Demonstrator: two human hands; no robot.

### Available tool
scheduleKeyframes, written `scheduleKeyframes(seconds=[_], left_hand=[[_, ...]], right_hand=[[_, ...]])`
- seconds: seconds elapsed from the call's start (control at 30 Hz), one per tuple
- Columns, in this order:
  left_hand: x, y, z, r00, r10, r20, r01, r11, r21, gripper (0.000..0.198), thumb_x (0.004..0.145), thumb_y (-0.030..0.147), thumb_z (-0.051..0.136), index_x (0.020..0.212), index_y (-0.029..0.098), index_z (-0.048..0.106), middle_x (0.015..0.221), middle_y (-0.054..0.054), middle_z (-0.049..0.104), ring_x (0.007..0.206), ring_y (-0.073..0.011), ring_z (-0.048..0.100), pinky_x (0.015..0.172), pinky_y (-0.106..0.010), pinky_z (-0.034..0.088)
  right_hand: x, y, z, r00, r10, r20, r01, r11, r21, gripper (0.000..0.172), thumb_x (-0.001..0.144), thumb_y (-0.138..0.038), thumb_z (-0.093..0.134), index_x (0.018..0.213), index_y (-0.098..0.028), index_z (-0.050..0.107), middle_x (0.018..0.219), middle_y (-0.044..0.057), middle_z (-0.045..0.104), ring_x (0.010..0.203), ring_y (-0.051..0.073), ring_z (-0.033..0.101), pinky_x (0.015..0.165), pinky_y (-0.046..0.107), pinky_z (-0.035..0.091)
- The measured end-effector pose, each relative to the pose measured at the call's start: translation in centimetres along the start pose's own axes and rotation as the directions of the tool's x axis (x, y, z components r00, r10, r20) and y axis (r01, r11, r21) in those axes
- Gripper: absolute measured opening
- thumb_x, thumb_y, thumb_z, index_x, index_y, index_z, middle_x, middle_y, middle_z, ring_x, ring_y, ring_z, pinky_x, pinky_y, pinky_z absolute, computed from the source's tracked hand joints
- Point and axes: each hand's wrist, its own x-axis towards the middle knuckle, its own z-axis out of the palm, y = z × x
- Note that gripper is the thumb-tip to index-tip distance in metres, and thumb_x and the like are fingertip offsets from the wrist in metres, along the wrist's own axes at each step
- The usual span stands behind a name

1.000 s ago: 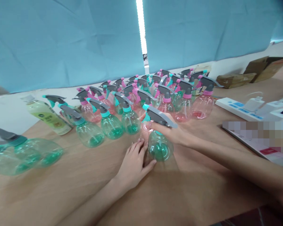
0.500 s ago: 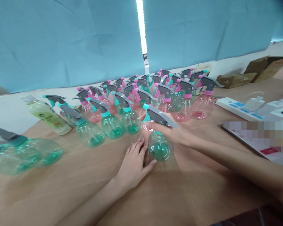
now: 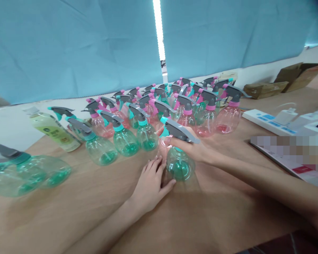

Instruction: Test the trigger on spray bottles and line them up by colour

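Note:
A green spray bottle (image 3: 180, 165) with a grey and turquoise trigger head stands upright on the wooden table (image 3: 100, 211). My right hand (image 3: 193, 146) is closed around its neck, just under the spray head, which hides part of the fingers. Flat on the table, left of that bottle, lies my left hand (image 3: 152, 181) with fingers spread. Its thumb tip comes close to the bottle's base; whether they touch I cannot tell. Past the left fingertips is another green spray bottle (image 3: 147, 137), and a pink spray bottle (image 3: 205, 123) stands behind my right hand.
Several pink and green spray bottles crowd the back, with a few more green bottles (image 3: 50, 173) at left. A labelled bottle (image 3: 54, 130) tilts in view nearby. On the right are a white power strip (image 3: 267, 121), a flat blurred-out item (image 3: 288, 165) and cardboard boxes (image 3: 265, 90).

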Motion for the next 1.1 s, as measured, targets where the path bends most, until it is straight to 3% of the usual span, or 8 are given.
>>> scheduleKeyframes(seconds=[0.47, 0.7, 0.93, 1.1], left_hand=[[-0.11, -0.21, 0.20, 0.999, 0.024, -0.038, -0.024, 1.000, -0.007, 0.045, 0.094, 0.047, 0.054, 0.125, 0.014, 0.054, 0.139, -0.019, 0.051, 0.131, -0.0365, 0.044, 0.105, -0.056, 0.038], [-0.03, -0.10, 0.14, 1.000, 0.017, -0.016, -0.017, 1.000, 0.001, 0.046, 0.092, 0.045, 0.058, 0.124, 0.012, 0.055, 0.139, -0.021, 0.050, 0.132, -0.0367, 0.043, 0.106, -0.055, 0.036], [-0.07, -0.20, 0.22, 1.000, 0.016, -0.020, -0.016, 1.000, 0.008, 0.046, 0.093, 0.047, 0.056, 0.126, 0.013, 0.054, 0.140, -0.020, 0.050, 0.133, -0.0365, 0.042, 0.105, -0.055, 0.037], [-0.02, -0.15, 0.17, 1.000, 0.017, -0.016, -0.017, 1.000, 0.009, 0.048, 0.093, 0.046, 0.058, 0.127, 0.013, 0.055, 0.142, -0.019, 0.049, 0.133, -0.0361, 0.043, 0.106, -0.054, 0.037]], right_hand=[[0.11, 0.15, 0.04, 0.999, -0.040, -0.008, 0.040, 0.999, 0.029, 0.007, 0.087, -0.026, 0.059, 0.088, -0.020, 0.056, 0.073, -0.005, 0.052, 0.061, 0.008, 0.044, 0.059, 0.025, 0.037], [0.39, -0.29, -0.27, 0.996, -0.071, 0.057, 0.066, 0.995, 0.081, 0.006, 0.085, -0.021, 0.061, 0.084, -0.020, 0.054, 0.080, -0.003, 0.056, 0.068, 0.010, 0.051, 0.063, 0.025, 0.039], [0.27, 0.58, -0.36, 0.991, -0.122, 0.056, 0.116, 0.989, 0.095, 0.027, 0.087, -0.023, 0.061, 0.069, -0.020, 0.042, 0.069, -0.006, 0.044, 0.059, 0.008, 0.038, 0.058, 0.025, 0.032], [0.23, 0.41, -0.34, 0.993, -0.102, 0.055, 0.097, 0.992, 0.078, 0.030, 0.087, -0.027, 0.059, 0.068, -0.021, 0.037, 0.065, -0.007, 0.034, 0.057, 0.008, 0.029, 0.056, 0.026, 0.027]])
